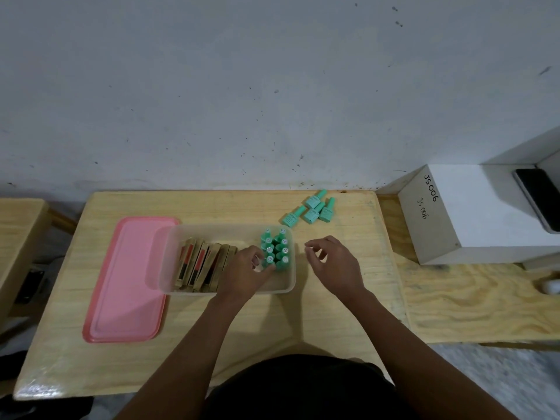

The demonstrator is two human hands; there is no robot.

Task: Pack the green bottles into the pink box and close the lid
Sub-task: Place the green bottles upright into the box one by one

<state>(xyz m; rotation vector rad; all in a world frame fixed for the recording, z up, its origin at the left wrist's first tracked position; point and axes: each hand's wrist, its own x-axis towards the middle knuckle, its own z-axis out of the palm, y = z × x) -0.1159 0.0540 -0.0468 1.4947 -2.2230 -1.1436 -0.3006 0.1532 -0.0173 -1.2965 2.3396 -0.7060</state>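
A clear plastic box point(169, 274) stands mid-table. Several green bottles point(276, 248) stand upright in two rows at its right end. My left hand point(247, 274) reaches inside the box, its fingertips on the nearest bottle of the left row. My right hand point(335, 265) hovers just outside the box's right wall, fingers loosely curled and apart, holding nothing. Several more green bottles point(312, 209) lie on their sides at the back of the table, right of centre. The pink lid point(127, 283) lies flat to the left, partly under the box.
Several brown cardboard packets point(203, 265) stand in the box's left half. A white box marked JS006 point(454, 213) sits on the plywood bench to the right, with a black phone point(542, 198) on top. The wall runs close behind the wooden table point(272, 316).
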